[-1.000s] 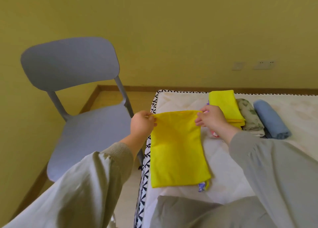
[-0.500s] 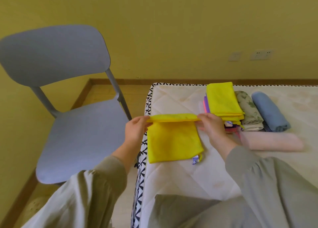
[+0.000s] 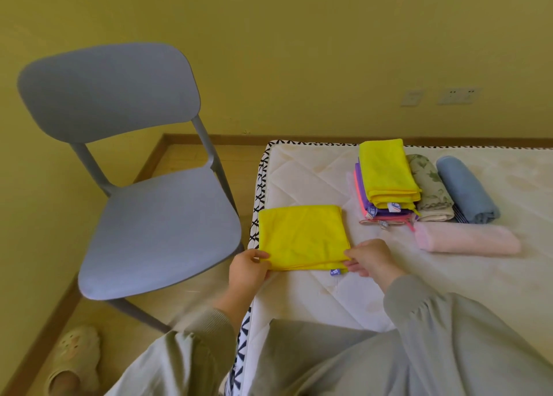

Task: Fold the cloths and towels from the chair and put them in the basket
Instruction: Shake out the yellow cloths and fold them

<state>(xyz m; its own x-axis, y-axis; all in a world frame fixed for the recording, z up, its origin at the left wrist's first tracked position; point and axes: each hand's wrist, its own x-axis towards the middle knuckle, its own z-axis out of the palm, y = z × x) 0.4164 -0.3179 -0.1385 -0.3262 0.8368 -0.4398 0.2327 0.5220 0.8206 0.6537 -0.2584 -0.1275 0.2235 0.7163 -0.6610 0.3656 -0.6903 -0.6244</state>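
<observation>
A yellow cloth lies folded in half on the white mattress, near its left edge. My left hand pinches the cloth's near left corner. My right hand pinches the near right corner, beside a small purple label. Further back sits a stack of folded cloths, yellow on top with purple and pink ones beneath. The grey chair stands left of the mattress with a bare seat. No basket is in view.
Beside the stack lie a rolled leaf-print towel, a rolled blue towel and a rolled pink towel. A beige slipper on a foot rests on the floor at lower left. Yellow walls stand close behind.
Both hands carried the cloth's far edge toward me and laid it over the near edge, halving the cloth. The hands now sit at the near corners.
</observation>
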